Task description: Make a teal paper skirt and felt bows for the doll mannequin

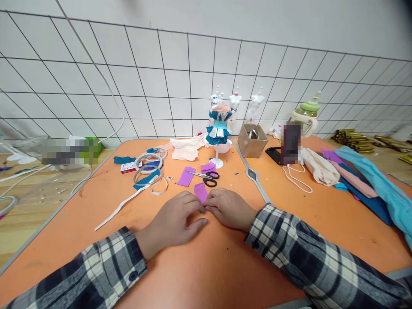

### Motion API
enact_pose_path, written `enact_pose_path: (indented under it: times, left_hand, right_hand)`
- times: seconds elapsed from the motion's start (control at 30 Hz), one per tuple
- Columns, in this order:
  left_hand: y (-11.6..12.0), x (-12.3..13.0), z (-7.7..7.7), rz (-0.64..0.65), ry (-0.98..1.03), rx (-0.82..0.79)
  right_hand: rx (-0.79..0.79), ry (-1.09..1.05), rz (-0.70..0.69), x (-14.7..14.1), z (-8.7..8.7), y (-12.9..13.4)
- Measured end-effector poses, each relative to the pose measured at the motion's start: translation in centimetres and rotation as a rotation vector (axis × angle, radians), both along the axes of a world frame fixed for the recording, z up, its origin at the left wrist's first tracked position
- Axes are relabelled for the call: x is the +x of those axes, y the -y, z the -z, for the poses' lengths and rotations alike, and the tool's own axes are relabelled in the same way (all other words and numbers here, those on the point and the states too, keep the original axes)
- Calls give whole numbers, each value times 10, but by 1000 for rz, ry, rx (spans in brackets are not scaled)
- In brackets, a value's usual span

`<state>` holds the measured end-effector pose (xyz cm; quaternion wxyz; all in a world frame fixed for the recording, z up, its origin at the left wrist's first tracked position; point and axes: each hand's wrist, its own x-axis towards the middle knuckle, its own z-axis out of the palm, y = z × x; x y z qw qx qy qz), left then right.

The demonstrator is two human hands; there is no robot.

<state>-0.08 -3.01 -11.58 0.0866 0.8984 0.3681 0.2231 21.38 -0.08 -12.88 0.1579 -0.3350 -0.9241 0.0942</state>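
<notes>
Plaid sleeves: nearest camera, 4 and 8 o'clock of the held purple piece; loose cuffs could have dragged scraps if the arms swept outward.
Orange tabletop: lay under the work; its smooth look suggested thin cloth might have slid if pressed unevenly.
Left hand: at 8 o'clock, fingertips at the piece's near end, thumb spread away; weak hold likely, so the edge could have slipped.
Right hand: at 4 o'clock, seemed pinched on the same end; fingertips of both hands met there. Uneven tension could have skewed a fold.
Dressed doll form: 1 o'clock, upright on a slim stand; a far reach could have tipped it.
White strip: 9 o'clock, trailing; a sleeve might have snagged it.
Black-handled scissors: 12 to 1 o'clock, blades toward 10; careless groping could have nicked a finger.
Red-and-white box: 10 o'clock, print too small to read.
Brands/writing: none legible; phone-like item at 2 o'clock was pixelated.
</notes>
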Motion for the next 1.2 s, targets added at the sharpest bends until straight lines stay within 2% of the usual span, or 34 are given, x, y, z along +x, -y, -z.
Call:
enact_pose_path:
  times: [0.07,0.17,0.4,0.63,0.77,1.0,1.2]
  left_hand:
    - [1,9,4,-55,-42,-33]
    - [-4,14,8,-67,-85,-51]
    - [-10,8,7,-38,-134,-23]
    - [-13,2,8,-23,-158,-41]
    - [-11,5,6,-119,-171,-41]
    - [-12,8,5,-101,-297,66]
    - [-12,8,5,-133,-244,81]
  right_hand:
    - [1,9,-8,-1,0,0]
    - [-5,12,-26,-1,1,-2]
    - [32,2,-8,-4,4,-2]
    - [26,104,59,-5,0,0]
    - [38,137,66,-6,-1,0]
    - [-54,61,124,-7,1,-2]
    - [-62,57,106,-8,2,-4]
